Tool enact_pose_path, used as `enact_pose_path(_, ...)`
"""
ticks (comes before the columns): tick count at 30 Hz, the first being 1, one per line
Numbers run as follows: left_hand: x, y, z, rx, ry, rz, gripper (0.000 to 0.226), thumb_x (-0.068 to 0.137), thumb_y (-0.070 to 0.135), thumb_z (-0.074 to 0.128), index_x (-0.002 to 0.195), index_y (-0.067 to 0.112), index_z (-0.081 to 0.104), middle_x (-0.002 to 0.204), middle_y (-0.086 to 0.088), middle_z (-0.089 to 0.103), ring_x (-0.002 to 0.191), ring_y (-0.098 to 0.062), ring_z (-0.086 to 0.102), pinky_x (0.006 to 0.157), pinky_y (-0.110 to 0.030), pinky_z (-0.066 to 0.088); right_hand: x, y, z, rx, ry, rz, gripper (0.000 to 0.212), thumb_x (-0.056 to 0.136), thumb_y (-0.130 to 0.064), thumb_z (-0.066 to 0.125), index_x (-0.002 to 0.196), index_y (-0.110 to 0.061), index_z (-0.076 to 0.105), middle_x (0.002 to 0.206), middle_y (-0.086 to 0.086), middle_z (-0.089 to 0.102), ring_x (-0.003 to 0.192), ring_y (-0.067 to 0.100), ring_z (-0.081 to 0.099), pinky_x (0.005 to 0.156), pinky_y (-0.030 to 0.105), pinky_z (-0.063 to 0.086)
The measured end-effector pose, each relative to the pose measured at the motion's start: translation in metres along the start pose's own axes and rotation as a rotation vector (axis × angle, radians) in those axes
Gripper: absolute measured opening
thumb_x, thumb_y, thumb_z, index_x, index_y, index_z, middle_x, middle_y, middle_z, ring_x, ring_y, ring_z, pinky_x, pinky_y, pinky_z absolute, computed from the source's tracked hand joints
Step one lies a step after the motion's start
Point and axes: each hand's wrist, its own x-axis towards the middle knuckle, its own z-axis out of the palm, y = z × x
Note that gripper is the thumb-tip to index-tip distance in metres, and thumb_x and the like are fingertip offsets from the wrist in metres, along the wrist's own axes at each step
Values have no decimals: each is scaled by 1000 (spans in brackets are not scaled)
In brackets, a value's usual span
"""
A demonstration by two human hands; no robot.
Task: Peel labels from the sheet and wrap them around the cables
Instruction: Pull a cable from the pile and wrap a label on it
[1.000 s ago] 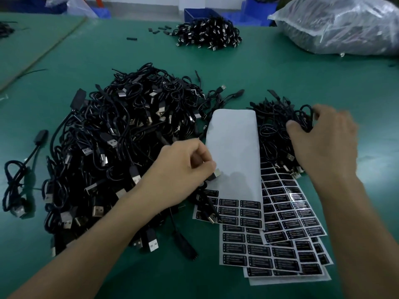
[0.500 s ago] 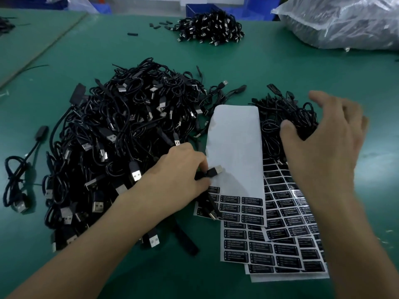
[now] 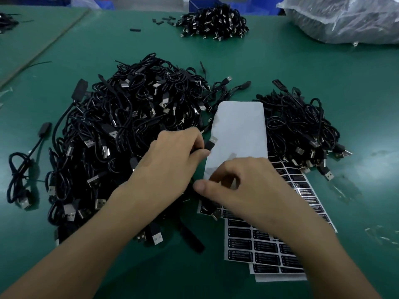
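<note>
A green table (image 3: 323,67) carries the whole job, with a clear plastic bag (image 3: 345,18) at its far edge. The left hand (image 3: 172,162) grips one black cable (image 3: 210,145), its fingers (image 3: 194,139) curled round the cord so the USB plug pokes out past them over the top label sheet (image 3: 239,126); held there, the cord sits close to where a label comes off. The right hand (image 3: 248,190) is bent down onto that sheet, its thumb and fingertips drawn together at the line where bare white backing gives way to the remaining black labels (image 3: 265,249). Whether a label is already pinched I cannot tell, since the knuckles hide the tips. More sheets are fanned beneath it, toward the wrists. The big tangled heap of cables (image 3: 129,117) lies under and left of the left fingers, likely the unlabelled supply kept within reach. A smaller heap (image 3: 302,130) lies beyond and right of the right fingers, probably the finished ones. A third pile (image 3: 213,22) sits well beyond both hands.
</note>
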Motion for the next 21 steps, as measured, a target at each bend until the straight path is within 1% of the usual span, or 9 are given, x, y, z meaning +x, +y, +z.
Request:
enact_pose_path(2, 1, -1, -2, -9, 12, -9, 14, 94, 36, 66, 88, 25, 61, 77, 7, 63, 71, -15, 61, 70, -43, 56, -2, -9, 7, 14, 1, -8, 73, 64, -89, 45, 92, -27, 70, 71, -9, 68, 68, 5, 63, 62, 34, 57)
enact_pose_path(4, 0, -2, -3, -31, 19, -21, 16, 93, 38, 67, 84, 26, 61, 77, 7, 63, 71, -14, 61, 70, -43, 56, -2, -15, 14, 85, 4, -17, 55, 69, -75, 55, 96, -30, 67, 70, -10, 68, 69, 6, 63, 64, 34, 57)
enact_pose_path(6, 0, -2, -5, -47, 25, -41, 19, 94, 42, 64, 82, 28, 59, 77, 5, 63, 71, -15, 61, 67, -43, 56, -1, -16, 19, 114, 9, -37, 31, 76, -50, 61, 94, -26, 69, 69, -6, 69, 67, 11, 62, 64, 38, 56)
enact_pose_path(9, -1, -2, -5, -47, 50, -39, 23, 97, 46, 56, 82, 27, 54, 71, 1, 61, 60, -17, 58, 56, -42, 53, 1, -15, 16, 227, 62, -41, 15, 80, -28, 61, 86, -23, 74, 67, -7, 69, 57, 10, 59, 52, 22, 49)
enact_pose_path(12, -1, -2, -7, -72, 80, -16, 21, 98, 44, 57, 84, 28, 54, 72, 1, 63, 61, -19, 60, 58, -46, 54, 3, -11, 8, 514, 43, 13, 16, 80, -23, 61, 81, -26, 77, 62, -6, 67, 44, 3, 46, 44, 14, 35)
enact_pose_path(14, 1, -3, -10, -83, 103, -9, 19, 96, 42, 62, 85, 28, 58, 73, 5, 64, 65, -15, 61, 63, -44, 56, 5, -6, 1, 727, -32, 69, 19, 81, -22, 59, 80, -24, 78, 58, -8, 60, 49, 3, 41, 47, 17, 33)
enact_pose_path(16, 3, -5, -12, -93, 117, -14, 17, 94, 40, 65, 83, 29, 61, 73, 9, 64, 66, -8, 60, 65, -35, 56, 6, -1, -6, 877, -93, 100, 23, 78, -21, 56, 77, -22, 79, 60, -5, 56, 54, 7, 39, 49, 18, 31)
enact_pose_path(19, 4, -5, -14, -95, 101, -22, 17, 94, 40, 66, 82, 29, 63, 73, 11, 63, 72, -2, 58, 57, -15, 47, 7, 6, -11, 994, -121, 111, 25, 76, -16, 54, 74, -17, 79, 59, 0, 51, 54, 8, 37, 47, 18, 30)
enact_pose_path(21, 4, -4, -15, -102, 101, -26, 21, 95, 43, 62, 82, 27, 65, 71, 9, 63, 71, -3, 58, 57, -15, 46, 10, 10, -13, 1095, -113, 129, 26, 75, -14, 52, 69, -15, 77, 58, -1, 49, 52, 8, 36, 44, 18, 29)
